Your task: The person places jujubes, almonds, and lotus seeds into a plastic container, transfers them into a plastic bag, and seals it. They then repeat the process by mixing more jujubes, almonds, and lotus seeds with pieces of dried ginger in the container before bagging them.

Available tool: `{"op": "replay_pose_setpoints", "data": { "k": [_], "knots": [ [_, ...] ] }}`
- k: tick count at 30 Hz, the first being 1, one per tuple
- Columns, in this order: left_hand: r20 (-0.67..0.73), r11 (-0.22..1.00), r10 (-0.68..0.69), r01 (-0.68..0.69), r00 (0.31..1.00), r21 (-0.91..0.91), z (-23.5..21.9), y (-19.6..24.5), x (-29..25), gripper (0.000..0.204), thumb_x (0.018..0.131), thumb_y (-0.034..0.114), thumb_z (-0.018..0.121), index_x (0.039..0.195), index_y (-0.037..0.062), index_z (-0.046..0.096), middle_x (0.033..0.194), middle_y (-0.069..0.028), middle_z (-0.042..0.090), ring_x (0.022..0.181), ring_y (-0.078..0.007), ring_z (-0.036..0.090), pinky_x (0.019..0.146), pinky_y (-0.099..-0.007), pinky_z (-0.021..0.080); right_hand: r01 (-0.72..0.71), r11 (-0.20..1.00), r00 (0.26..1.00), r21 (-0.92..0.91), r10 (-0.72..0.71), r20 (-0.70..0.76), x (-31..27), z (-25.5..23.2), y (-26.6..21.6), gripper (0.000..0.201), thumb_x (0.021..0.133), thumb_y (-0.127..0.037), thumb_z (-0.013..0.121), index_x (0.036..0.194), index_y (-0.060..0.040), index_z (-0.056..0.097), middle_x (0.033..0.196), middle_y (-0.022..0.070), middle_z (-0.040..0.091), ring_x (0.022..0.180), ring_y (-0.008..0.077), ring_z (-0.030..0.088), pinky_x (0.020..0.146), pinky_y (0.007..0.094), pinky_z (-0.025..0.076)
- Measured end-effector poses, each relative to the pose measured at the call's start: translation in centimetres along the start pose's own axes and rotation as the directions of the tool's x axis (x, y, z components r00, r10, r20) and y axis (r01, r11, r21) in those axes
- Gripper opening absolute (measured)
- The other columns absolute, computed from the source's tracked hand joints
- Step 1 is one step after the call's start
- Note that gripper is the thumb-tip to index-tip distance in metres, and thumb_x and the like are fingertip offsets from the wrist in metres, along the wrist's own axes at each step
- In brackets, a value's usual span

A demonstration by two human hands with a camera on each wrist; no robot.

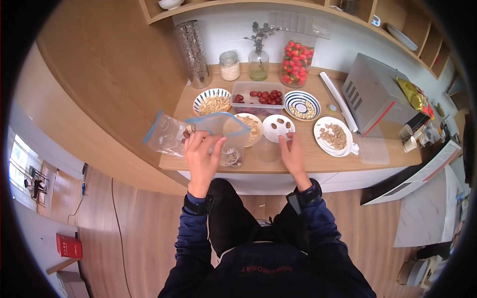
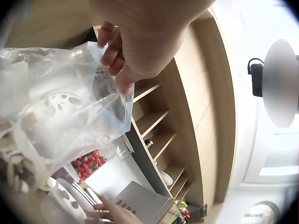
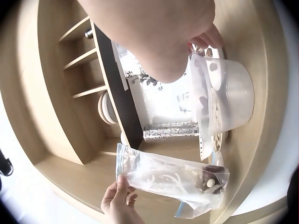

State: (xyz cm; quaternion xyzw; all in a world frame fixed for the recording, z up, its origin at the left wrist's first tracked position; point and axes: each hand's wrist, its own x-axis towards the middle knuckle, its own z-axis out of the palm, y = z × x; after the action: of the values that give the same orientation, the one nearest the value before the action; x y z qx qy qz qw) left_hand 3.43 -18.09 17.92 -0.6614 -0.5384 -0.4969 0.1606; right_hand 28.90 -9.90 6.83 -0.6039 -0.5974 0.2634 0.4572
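My left hand pinches the blue-edged mouth of a clear zip bag. In the left wrist view that hand is above the bag, with pale and dark pieces low inside. The right wrist view shows brown and pale pieces in the bag's far end. My right hand, fingers extended and nothing visible in them, is at the near right edge of a white plate with several brown dates. A clear tub stands just left of that hand; its contact with the fingertips is unclear.
Behind are a tub of red dates, a striped bowl and a blue-ringed plate. Another plate with brown pieces lies right, before a grey appliance. A strawberry jar and vase stand by the wall.
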Motion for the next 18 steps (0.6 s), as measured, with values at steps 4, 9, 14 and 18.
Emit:
{"op": "replay_pose_setpoints", "data": {
  "k": [4, 9, 14, 18],
  "knots": [
    [0.005, 0.999, 0.037, -0.037, 0.999, -0.006, 0.4, 1.2, 0.0, 0.012, 0.075, 0.013, 0.084, 0.083, 0.0102, 0.076, 0.079, -0.0037, 0.061, 0.079, -0.0248, 0.059, 0.071, -0.037, 0.042, 0.288, 0.922, 0.95, 0.259, -0.309, 0.042, -0.4, -0.8, -2.8, 0.054, 0.089, -0.033, 0.078, 0.128, -0.0026, 0.057, 0.109, 0.0148, 0.07, 0.106, 0.0243, 0.066, 0.088, 0.0384, 0.051],
    [-0.007, 0.997, 0.079, -0.079, 0.997, -0.004, -0.6, 3.5, 1.1, 0.013, 0.076, 0.015, 0.084, 0.084, 0.0099, 0.076, 0.083, -0.0035, 0.061, 0.081, -0.024, 0.059, 0.072, -0.0364, 0.04, 0.343, 0.84, 0.879, 0.42, -0.445, 0.173, -1.7, -2.8, -11.3, 0.044, 0.088, -0.023, 0.079, 0.123, -0.0013, 0.063, 0.11, 0.011, 0.072, 0.104, 0.016, 0.065, 0.087, 0.0337, 0.051],
    [0.0, 0.995, 0.094, -0.094, 0.996, -0.039, -2.8, 4.1, 1.3, 0.026, 0.076, 0.017, 0.085, 0.097, 0.0074, 0.074, 0.085, -0.0052, 0.061, 0.082, -0.0245, 0.059, 0.077, -0.0367, 0.042, 0.265, 0.803, 0.905, 0.534, -0.398, 0.15, -2.2, -2.7, -12.9, 0.018, 0.092, -0.01, 0.074, 0.105, 0.0014, 0.07, 0.09, 0.0053, 0.074, 0.085, 0.0109, 0.067, 0.078, 0.0272, 0.052],
    [-0.19, 0.965, -0.174, 0.13, 0.966, -0.226, -3.4, 4.5, 2.1, 0.048, 0.079, 0.015, 0.085, 0.12, 0.0027, 0.064, 0.095, -0.0057, 0.064, 0.088, -0.0192, 0.06, 0.084, -0.0338, 0.047, 0.232, 0.769, 0.91, 0.595, -0.388, 0.148, -3.6, -4.3, -14.3, 0.013, 0.092, -0.008, 0.073, 0.1, 0.0018, 0.07, 0.089, 0.0052, 0.073, 0.084, 0.0099, 0.066, 0.077, 0.0264, 0.052]
  ]
}}
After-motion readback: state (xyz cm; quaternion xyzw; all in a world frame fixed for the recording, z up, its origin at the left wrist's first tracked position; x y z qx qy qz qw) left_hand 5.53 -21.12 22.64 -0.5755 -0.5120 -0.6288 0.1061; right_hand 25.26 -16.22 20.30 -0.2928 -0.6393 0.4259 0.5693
